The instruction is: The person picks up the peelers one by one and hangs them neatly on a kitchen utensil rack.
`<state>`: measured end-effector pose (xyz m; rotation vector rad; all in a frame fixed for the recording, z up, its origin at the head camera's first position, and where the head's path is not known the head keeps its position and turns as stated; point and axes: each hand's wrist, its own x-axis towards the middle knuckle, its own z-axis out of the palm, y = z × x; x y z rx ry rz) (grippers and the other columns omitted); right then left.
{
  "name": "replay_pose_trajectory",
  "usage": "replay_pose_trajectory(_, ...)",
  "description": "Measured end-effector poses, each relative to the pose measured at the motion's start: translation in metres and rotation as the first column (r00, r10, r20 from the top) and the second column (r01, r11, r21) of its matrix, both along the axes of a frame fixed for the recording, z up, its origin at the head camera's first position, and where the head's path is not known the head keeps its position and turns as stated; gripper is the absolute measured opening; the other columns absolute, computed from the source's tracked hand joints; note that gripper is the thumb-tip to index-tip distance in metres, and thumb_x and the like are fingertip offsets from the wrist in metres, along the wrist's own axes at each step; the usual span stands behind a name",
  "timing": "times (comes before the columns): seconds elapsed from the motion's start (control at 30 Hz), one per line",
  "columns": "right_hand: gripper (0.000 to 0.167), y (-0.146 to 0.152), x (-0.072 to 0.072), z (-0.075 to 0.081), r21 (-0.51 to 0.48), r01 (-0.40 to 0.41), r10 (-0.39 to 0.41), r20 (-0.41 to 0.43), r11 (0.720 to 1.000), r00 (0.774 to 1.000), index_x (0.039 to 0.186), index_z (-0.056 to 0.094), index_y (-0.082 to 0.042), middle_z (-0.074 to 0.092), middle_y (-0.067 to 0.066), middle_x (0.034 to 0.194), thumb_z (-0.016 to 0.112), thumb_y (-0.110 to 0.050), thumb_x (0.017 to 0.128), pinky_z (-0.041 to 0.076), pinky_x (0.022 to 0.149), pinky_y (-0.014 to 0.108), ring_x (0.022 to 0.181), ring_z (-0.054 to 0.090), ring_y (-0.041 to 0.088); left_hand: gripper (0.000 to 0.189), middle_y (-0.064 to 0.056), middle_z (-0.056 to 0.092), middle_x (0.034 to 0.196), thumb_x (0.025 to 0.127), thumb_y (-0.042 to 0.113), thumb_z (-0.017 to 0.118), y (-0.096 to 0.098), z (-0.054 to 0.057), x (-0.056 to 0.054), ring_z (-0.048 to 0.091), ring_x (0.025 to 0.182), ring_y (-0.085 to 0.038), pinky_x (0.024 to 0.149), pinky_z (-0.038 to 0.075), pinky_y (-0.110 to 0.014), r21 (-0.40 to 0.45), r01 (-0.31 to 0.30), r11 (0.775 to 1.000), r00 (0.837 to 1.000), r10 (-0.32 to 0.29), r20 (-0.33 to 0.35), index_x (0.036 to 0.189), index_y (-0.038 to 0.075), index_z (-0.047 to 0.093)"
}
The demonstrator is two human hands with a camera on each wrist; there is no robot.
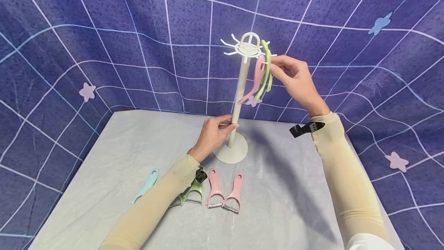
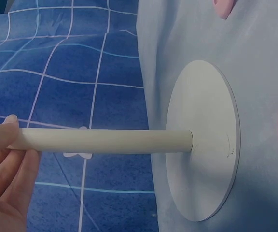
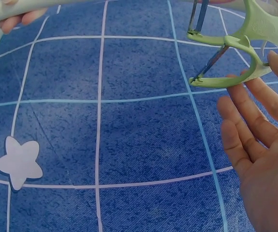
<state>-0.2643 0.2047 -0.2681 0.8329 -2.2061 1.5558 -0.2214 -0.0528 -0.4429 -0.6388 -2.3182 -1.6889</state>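
A pale stand has a round base (image 1: 239, 153), a pole (image 2: 100, 141) and a white ring of hooks (image 1: 239, 45) on top. My left hand (image 1: 214, 132) grips the pole above the base, thumb on one side and fingers on the other. Near the hooks, my right hand (image 1: 293, 78) pinches a green peeler (image 3: 255, 63) between thumb and fingers, at the stand's right side. Beside it, another green peeler (image 3: 269, 26) and a pink peeler (image 1: 258, 76) hang from the hooks, blade ends down.
Two pink peelers (image 1: 214, 182) (image 1: 237, 188) lie on the grey table (image 1: 277, 211). A green peeler (image 1: 195, 191), another green one partly under my left forearm, and a blue peeler (image 1: 149, 182) lie left of them. A purple gridded cloth (image 1: 187, 72) hangs behind.
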Motion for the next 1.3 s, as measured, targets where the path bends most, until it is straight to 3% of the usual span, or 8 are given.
replay_pose_trajectory(0.23, 0.022, 0.003, 0.005, -0.006, -0.016, 0.018, -0.018, 0.004, 1.0, 1.0, 0.124, 0.079, -0.004, 0.078, -0.003, 0.107, 0.067, -0.013, 0.107, 0.055, 0.1, 0.026, 0.104, 0.071, 0.019, 0.029, -0.012, 0.081, 0.112, 0.098, 0.013, 0.082, 0.0, 0.0, 0.001, 0.079, 0.107, -0.023, 0.093, 0.063, -0.021, 0.001, -0.002, 1.0, 1.0, 0.002, -0.01, 0.126, 0.005, 0.079)
replay_pose_trajectory(0.43, 0.025, 0.01, 0.021, -0.021, -0.038, 0.074, -0.073, 0.021, 0.997, 0.997, 0.124, 0.077, 0.0, 0.078, 0.005, 0.114, 0.066, -0.017, 0.109, 0.057, 0.1, 0.025, 0.105, 0.071, 0.018, 0.029, -0.012, 0.081, 0.111, 0.097, 0.012, 0.082, 0.001, 0.0, 0.0, 0.079, 0.106, -0.024, 0.094, 0.064, -0.023, 0.003, -0.006, 1.0, 1.0, 0.006, -0.018, 0.125, 0.005, 0.079)
replay_pose_trajectory(0.53, 0.024, 0.014, 0.033, -0.037, -0.021, 0.144, -0.143, 0.017, 0.989, 0.99, 0.121, 0.077, 0.0, 0.077, 0.004, 0.111, 0.068, -0.017, 0.107, 0.056, 0.094, 0.023, 0.1, 0.07, 0.014, 0.029, -0.012, 0.081, 0.11, 0.097, 0.012, 0.082, 0.001, 0.0, 0.0, 0.079, 0.106, -0.024, 0.094, 0.064, -0.025, 0.005, -0.003, 1.0, 1.0, 0.003, -0.024, 0.125, 0.004, 0.079)
replay_pose_trajectory(0.67, 0.019, 0.014, 0.051, -0.072, 0.03, 0.231, -0.231, 0.023, 0.973, 0.973, 0.116, 0.079, -0.001, 0.076, 0.009, 0.106, 0.072, -0.014, 0.104, 0.054, 0.083, 0.02, 0.09, 0.066, 0.011, 0.029, -0.012, 0.081, 0.11, 0.097, 0.012, 0.082, 0.0, 0.0, 0.0, 0.079, 0.105, -0.023, 0.093, 0.064, -0.023, 0.0, -0.002, 1.0, 1.0, 0.002, -0.026, 0.125, 0.004, 0.079)
replay_pose_trajectory(0.9, 0.016, 0.006, 0.084, -0.128, 0.174, 0.282, -0.297, 0.068, 0.943, 0.952, 0.113, 0.079, -0.005, 0.076, 0.007, 0.101, 0.075, -0.016, 0.102, 0.053, 0.071, 0.019, 0.083, 0.065, 0.014, 0.028, -0.013, 0.081, 0.11, 0.098, 0.012, 0.081, 0.0, 0.0, -0.001, 0.079, 0.105, -0.024, 0.093, 0.064, -0.023, -0.005, -0.004, 1.0, 0.999, 0.004, -0.04, 0.125, 0.004, 0.079)
replay_pose_trajectory(1.3, 0.016, -0.012, 0.116, -0.161, 0.337, 0.278, -0.334, 0.118, 0.899, 0.935, 0.112, 0.078, -0.009, 0.074, 0.0, 0.096, 0.077, -0.021, 0.101, 0.056, 0.067, 0.03, 0.082, 0.067, 0.017, 0.028, -0.011, 0.082, 0.109, 0.098, 0.015, 0.082, 0.0, -0.002, 0.0, 0.079, 0.105, -0.023, 0.093, 0.064, -0.024, -0.006, -0.008, 1.0, 0.999, 0.008, -0.046, 0.124, 0.006, 0.08)
